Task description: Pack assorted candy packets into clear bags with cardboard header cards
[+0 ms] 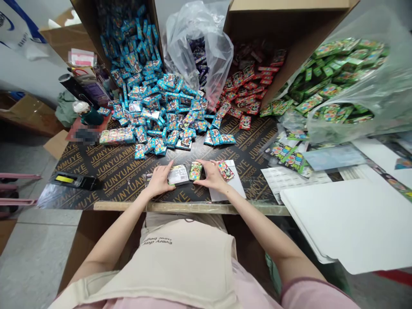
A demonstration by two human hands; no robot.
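Packets lay under both your hands at the near edge of the plywood surface (112, 169). Your left hand (159, 180) had a narrow grip on the silver-backed packet (178, 175). Your right hand (212, 177) pinched the green packet (195, 171) just beside it, with a red packet (225, 170) on the white sheet (236, 189) to the right. Both grips looked light: a nudge could have slid these glossy packets off the near edge, or loose ones from the blue packet heap (161, 116) could have mixed in.
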